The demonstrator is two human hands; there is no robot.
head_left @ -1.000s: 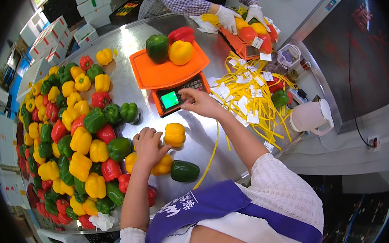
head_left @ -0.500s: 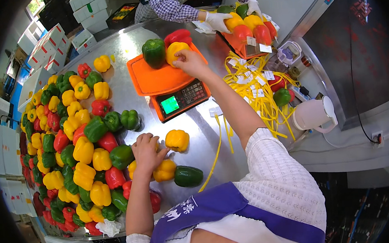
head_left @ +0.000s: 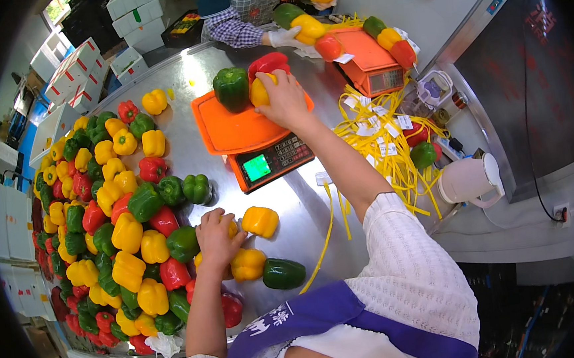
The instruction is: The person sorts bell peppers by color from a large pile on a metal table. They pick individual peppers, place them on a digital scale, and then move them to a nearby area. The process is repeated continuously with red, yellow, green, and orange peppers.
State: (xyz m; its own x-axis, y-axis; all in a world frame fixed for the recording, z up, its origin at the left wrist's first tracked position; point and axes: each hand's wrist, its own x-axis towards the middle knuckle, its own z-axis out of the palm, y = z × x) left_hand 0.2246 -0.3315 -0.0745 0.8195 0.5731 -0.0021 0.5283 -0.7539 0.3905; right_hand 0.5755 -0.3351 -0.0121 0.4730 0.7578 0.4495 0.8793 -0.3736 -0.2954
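Note:
My right hand (head_left: 284, 101) has its fingers wrapped over a yellow bell pepper (head_left: 259, 93), which rests on the orange pan (head_left: 230, 128) of a digital scale. On the same pan, a green bell pepper (head_left: 231, 90) stands to the left and a red one (head_left: 268, 63) lies behind. Nearer to me, my left hand (head_left: 218, 238) is curled over another yellow bell pepper (head_left: 232, 229) on the metal table, mostly hidden by the fingers. Loose beside that hand are two yellow bell peppers (head_left: 260, 221) (head_left: 248, 265) and a dark green one (head_left: 283, 273).
A large heap of mixed bell peppers (head_left: 126, 233) covers the table's left. Yellow tagged straps (head_left: 384, 135) and a pale kettle (head_left: 468, 179) are at right. Across the table, a co-worker's gloved hand (head_left: 286, 38) holds peppers near a second orange scale (head_left: 368, 60).
My right hand has closed further over the yellow bell pepper on the pan. My left hand stays about where it was. The co-worker has lifted peppers away from the far scale.

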